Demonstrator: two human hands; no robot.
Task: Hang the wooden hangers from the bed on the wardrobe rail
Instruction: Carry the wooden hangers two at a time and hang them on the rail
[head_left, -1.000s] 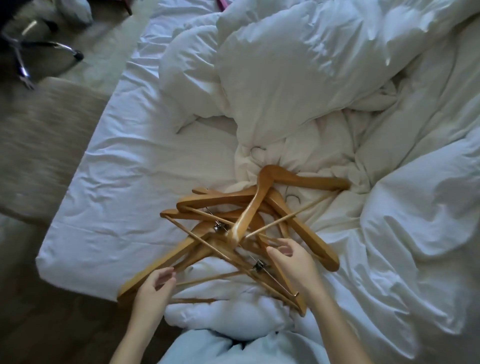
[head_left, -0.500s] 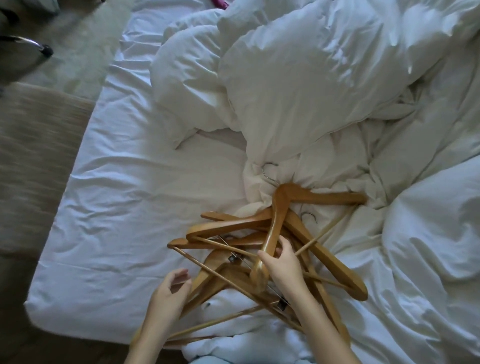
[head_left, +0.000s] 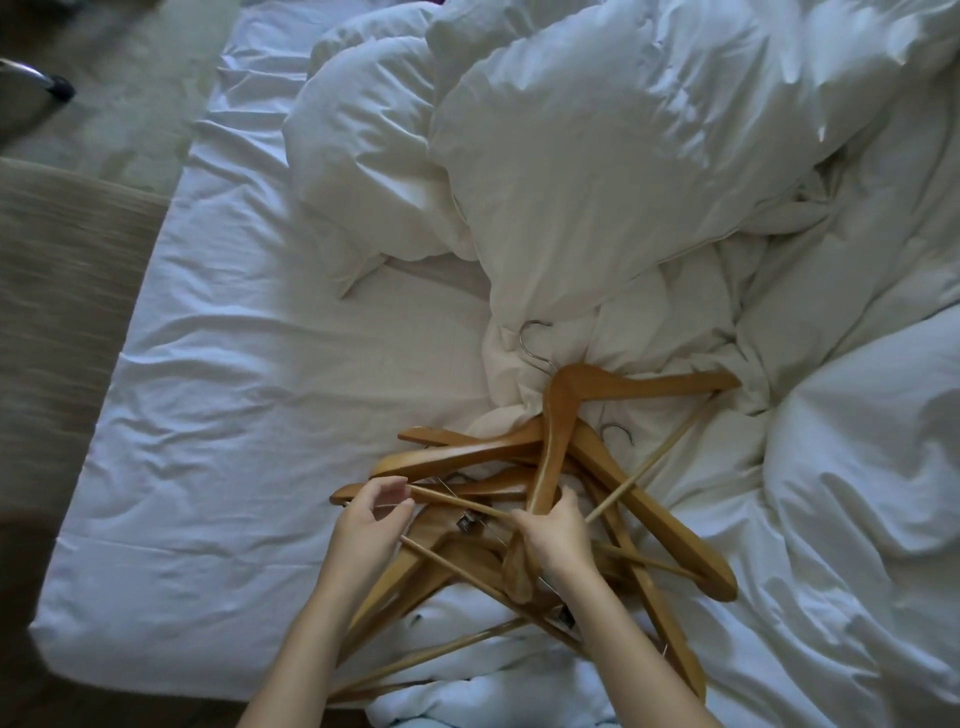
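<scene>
Several wooden hangers lie tangled in a pile (head_left: 524, 467) on the white bed sheet (head_left: 249, 415), near its front edge. The top hanger (head_left: 571, 410) has its metal hook (head_left: 532, 343) resting against the duvet. My right hand (head_left: 553, 532) is closed around the lower arm of that top hanger. At the pile's left side, my left hand (head_left: 371, 519) pinches the thin cross bar (head_left: 447, 500) of another hanger. No wardrobe rail is in view.
A crumpled white duvet (head_left: 597, 171) fills the back and right of the bed. A beige upholstered seat (head_left: 57, 291) stands at the left, beside the mattress edge. Carpet and a chair's metal leg (head_left: 31, 78) show at the top left.
My left hand has moved up from the pile's lower left to the thin cross bar. My right hand has closed on the top hanger's arm. The view has shifted closer over the bed.
</scene>
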